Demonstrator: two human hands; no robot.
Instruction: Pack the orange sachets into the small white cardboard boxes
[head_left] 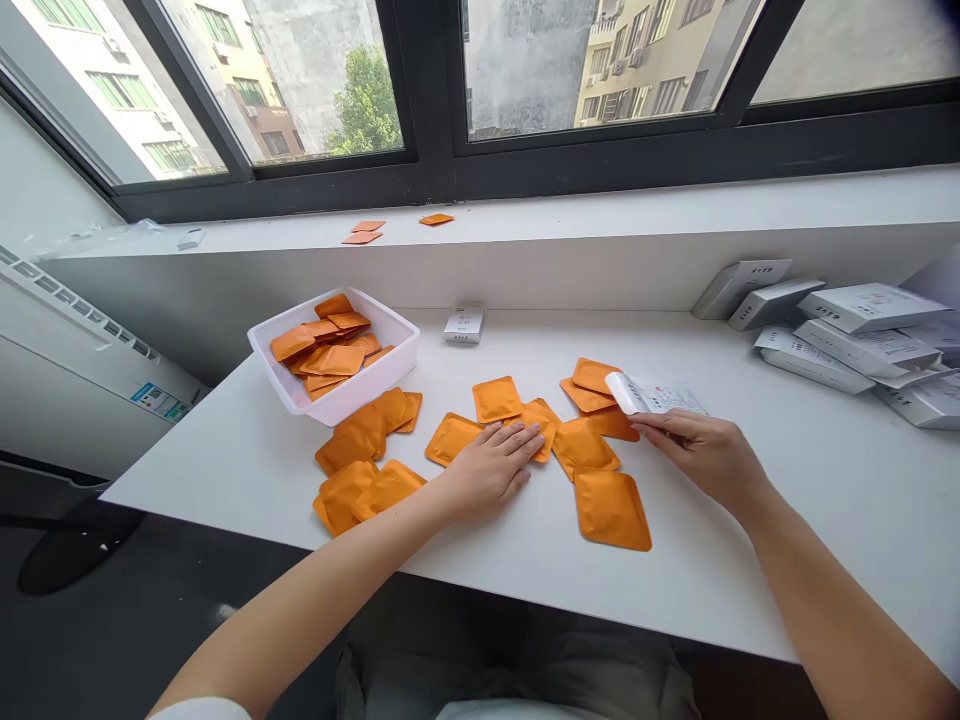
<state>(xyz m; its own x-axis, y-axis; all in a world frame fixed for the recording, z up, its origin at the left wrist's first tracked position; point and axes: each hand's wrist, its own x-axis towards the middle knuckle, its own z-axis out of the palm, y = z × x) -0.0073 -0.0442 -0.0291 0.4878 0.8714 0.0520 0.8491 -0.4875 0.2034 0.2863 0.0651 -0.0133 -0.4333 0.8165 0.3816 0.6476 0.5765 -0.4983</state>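
My left hand [491, 465] lies flat, fingers stretched, on orange sachets in the middle of the white table. One orange sachet [540, 425] shows partly from under its fingertips. Between the thumb and fingers of my right hand [701, 455] is a thin white printed box [649, 393], tilted, its left end pointing at the sachets. Right beside that end are several overlapping orange sachets [592, 378]. A larger-looking orange sachet [613, 510] lies flat nearer the table's front edge. More orange sachets [356, 440] form a loose pile left of my left hand.
A white plastic tub [375, 375] full of orange sachets stands at the left. One small white box [465, 325] sits at the back. White boxes [862, 345] are heaped at the right. Several small orange pieces [436, 219] lie on the windowsill [570, 215].
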